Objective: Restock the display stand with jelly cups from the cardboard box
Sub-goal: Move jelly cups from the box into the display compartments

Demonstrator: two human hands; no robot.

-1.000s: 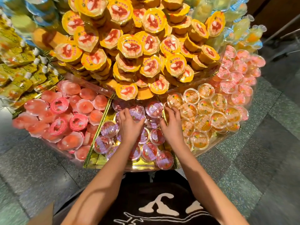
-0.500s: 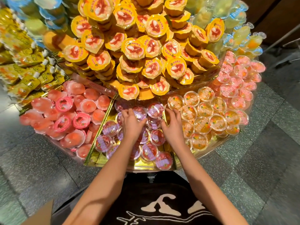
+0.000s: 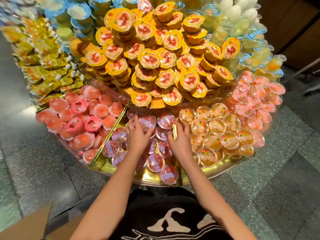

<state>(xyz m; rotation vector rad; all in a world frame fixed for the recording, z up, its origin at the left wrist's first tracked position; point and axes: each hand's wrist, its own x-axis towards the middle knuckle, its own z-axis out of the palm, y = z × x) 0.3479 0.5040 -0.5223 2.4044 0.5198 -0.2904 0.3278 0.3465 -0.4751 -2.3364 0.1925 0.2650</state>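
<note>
Ten fingers point(image 3: 136, 120) lie on the purple cups point(image 3: 165, 120) just below the yellow pile point(image 3: 155, 58): those of the left hand point(image 3: 138, 137) spread flat over lids, those of the right hand point(image 3: 180, 142) close together and lightly bent; whether a palm hides a cup I cannot tell. Light, stiff-walled and slick, with thin film lids by the look, these are best taken by the rim, not pressed from above. Well below-left of the pile, the box point(image 3: 26, 227) corner shows.
</note>
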